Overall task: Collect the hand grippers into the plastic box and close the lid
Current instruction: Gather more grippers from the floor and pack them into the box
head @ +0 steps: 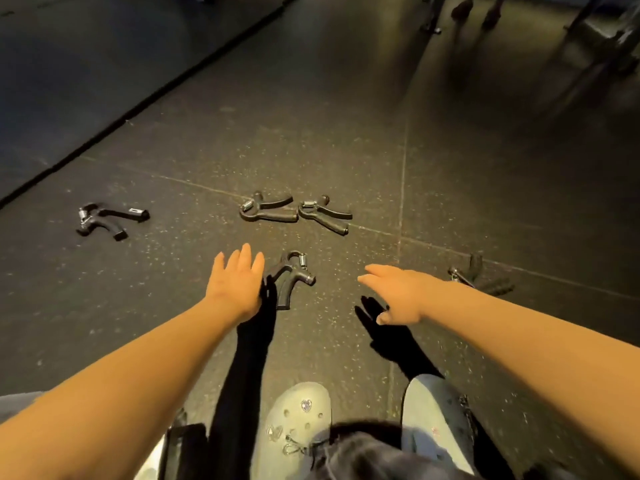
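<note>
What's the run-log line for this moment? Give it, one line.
left hand: open, by nearest gripper | right hand: open, empty | grippers on floor: five, none picked up

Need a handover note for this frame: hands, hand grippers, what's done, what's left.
Left hand: open, holds nothing, right beside the nearest gripper; contact unclear.
Right hand: open, holds nothing.
All on the floor: the nearest gripper, middle-left gripper, middle-right gripper, far-left gripper, and far-right gripper, partly behind the right forearm.
Done: nothing collected that shows. The plastic box is not clearly in view.
Left: pick up all five, box them, shut it.
</note>
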